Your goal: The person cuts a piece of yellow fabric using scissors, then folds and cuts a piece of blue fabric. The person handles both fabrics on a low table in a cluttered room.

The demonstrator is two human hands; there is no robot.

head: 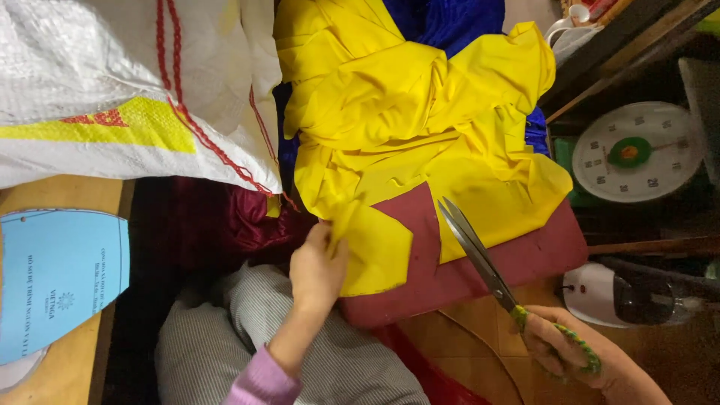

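A heap of yellow cloth (420,112) lies over a dark red board (480,274). My left hand (319,270) pinches the near left edge of a yellow flap (375,251) that hangs over the board. My right hand (570,352) grips the green-wrapped handles of a pair of steel scissors (472,247). The blades point up and to the left, and their tips rest at the cut edge of the yellow cloth above the board. Blue cloth (450,22) shows under the yellow heap at the top.
A white woven sack (112,82) with red and yellow marks fills the upper left. A blue paper pattern (60,277) lies on a wooden table at left. A round dial scale (634,154) stands at right, a white iron (607,296) below it. Grey striped trousers (225,345) cover my lap.
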